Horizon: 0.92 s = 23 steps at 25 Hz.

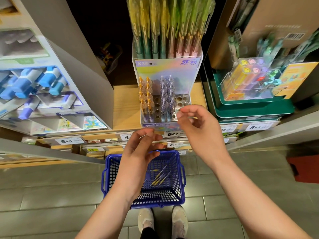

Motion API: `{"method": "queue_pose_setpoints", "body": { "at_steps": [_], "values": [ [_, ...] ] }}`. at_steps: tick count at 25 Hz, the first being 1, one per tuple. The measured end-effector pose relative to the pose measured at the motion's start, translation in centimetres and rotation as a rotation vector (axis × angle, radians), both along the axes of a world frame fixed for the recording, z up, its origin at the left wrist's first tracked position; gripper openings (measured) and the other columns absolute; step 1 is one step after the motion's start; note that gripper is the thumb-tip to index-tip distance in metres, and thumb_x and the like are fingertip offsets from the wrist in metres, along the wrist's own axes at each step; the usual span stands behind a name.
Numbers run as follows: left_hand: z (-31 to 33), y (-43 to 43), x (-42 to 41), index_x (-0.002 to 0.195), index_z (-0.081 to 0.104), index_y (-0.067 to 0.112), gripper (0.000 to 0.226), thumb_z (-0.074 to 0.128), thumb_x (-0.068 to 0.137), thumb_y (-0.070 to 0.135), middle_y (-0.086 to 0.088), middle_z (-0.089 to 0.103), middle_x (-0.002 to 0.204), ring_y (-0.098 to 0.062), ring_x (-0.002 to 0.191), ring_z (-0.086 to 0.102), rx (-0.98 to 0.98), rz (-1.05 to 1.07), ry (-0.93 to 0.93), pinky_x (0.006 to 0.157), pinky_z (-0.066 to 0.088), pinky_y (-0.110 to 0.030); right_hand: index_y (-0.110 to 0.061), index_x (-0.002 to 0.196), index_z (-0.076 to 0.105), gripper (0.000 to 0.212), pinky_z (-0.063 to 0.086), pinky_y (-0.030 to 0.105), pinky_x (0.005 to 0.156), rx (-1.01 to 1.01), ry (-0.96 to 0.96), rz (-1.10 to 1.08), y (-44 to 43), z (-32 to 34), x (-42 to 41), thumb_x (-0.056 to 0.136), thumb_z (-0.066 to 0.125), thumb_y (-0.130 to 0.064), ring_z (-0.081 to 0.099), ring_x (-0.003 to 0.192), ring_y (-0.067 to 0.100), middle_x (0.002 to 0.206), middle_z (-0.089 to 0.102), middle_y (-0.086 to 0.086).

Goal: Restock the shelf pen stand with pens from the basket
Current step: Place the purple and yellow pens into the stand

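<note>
Head view: on your far left, a grey cardboard display box (57, 69) holds blue and white correction-tape style items, blurred. Moving right, your left hand (139, 152) hovers above the blue perforated plastic basket (110, 171) on the grey tiled floor (43, 195); its grip is loosely curled, fingers half bent, and you hold nothing that I can make out. A few slim yellow and purple pens (159, 177) lie loose on the basket's bottom.

Above the basket, on the wooden shelf (122, 107), stands the clear acrylic pen stand with a pastel card back (165, 69). Two columns of orange-topped pens (146, 94) fill its left side and two columns of purple-topped pens (166, 94) its middle; round holes at its right and centre stand open.

Your right hand (196, 121) sits just in front of the stand's right side. Its grip is pinched, thumb and forefinger nearly meeting; whether something small sits between them, I cannot tell.

Farther right, a green tray with a clear box of colourful items (250, 87) rests on the shelf.
</note>
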<state>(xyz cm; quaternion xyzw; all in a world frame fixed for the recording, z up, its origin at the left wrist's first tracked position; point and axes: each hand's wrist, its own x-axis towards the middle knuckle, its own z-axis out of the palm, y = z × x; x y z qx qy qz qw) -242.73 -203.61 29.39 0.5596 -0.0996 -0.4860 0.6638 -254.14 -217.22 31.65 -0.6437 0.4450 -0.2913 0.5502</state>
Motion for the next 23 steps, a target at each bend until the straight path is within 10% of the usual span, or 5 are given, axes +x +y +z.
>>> {"method": "queue_pose_setpoints", "body": {
  "at_steps": [11, 23],
  "values": [
    [-0.7, 5.7, 0.0, 0.109, 0.062, 0.018, 0.032, 0.057, 0.090, 0.043, -0.004, 0.073, 0.091, -0.021, 0.078, 0.066, 0.048, 0.035, -0.120, 0.073, 0.049, -0.032, -0.030, 0.112, 0.062, 0.030, 0.050, 0.025, 0.067, 0.348, -0.141, 0.353, 7.3, -1.1, -1.8, 0.085, 0.065, -0.043, 0.065, 0.075, 0.009, 0.092, 0.069, -0.014],
    [-24.4, 14.6, -0.3, 0.105, 0.061, 0.019, 0.018, 0.055, 0.092, 0.032, -0.003, 0.073, 0.088, -0.018, 0.074, 0.064, 0.232, -0.026, -0.007, 0.069, 0.051, -0.025, -0.026, 0.112, 0.059, 0.018, 0.049, 0.019, 0.062, 0.446, 0.037, 0.348, 15.5, -24.8, -2.1, 0.100, 0.057, -0.013, 0.064, 0.068, 0.004, 0.078, 0.067, -0.017]
  ]
}}
